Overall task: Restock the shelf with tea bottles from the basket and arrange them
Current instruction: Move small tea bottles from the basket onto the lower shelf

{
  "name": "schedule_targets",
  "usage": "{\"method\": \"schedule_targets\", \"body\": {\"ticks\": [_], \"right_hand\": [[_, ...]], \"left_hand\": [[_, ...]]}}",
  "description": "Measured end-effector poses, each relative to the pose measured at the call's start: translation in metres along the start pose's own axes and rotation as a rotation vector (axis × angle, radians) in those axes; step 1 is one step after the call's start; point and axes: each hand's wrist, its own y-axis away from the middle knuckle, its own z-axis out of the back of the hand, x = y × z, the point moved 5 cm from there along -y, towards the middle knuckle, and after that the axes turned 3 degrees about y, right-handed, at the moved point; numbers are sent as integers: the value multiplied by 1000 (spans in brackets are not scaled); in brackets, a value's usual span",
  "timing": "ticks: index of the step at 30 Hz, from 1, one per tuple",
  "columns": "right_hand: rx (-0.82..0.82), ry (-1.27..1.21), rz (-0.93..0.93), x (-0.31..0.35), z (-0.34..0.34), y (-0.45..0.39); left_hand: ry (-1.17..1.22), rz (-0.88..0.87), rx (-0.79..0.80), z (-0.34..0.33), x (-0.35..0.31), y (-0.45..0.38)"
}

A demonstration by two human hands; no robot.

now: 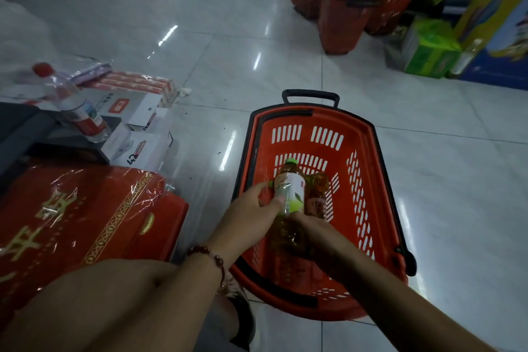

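Note:
A red plastic basket (363,180) with a black rim and handle stands on the tiled floor in front of me. Inside it, a tea bottle with a green cap and a white and green label (290,190) is upright. My left hand (251,217) holds it from the left, thumb and fingers against the label. Beside it on the right is a second amber tea bottle with a reddish label (315,194). My right hand (317,237) reaches in from below and grips the lower part of the bottles; which one it holds is unclear. No shelf is in view.
Large red gift boxes (80,217) lie at my left, with white cartons (134,146) and a water bottle with a red cap (77,106) behind them. Several red baskets of goods (343,17) and green boxes (428,51) stand at the far right.

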Motion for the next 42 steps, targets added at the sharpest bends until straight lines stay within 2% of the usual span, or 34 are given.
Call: {"method": "schedule_targets", "body": {"ticks": [3, 9, 12, 18, 27, 34, 42], "right_hand": [[12, 129, 153, 22, -15, 20], [-85, 434, 473, 57, -38, 46], [-87, 496, 606, 68, -51, 57], [53, 436, 615, 78, -75, 68], [255, 478, 628, 87, -130, 81], [405, 502, 728, 104, -204, 87], [645, 568, 854, 106, -321, 122]], "left_hand": [[173, 6, -9, 2, -2, 7], [582, 76, -183, 26, 6, 24], [723, 74, -273, 38, 12, 33], [908, -1, -294, 57, 20, 51], [906, -137, -431, 96, 46, 89], [705, -214, -503, 165, 65, 158], [633, -238, -781, 238, 103, 258]]}}
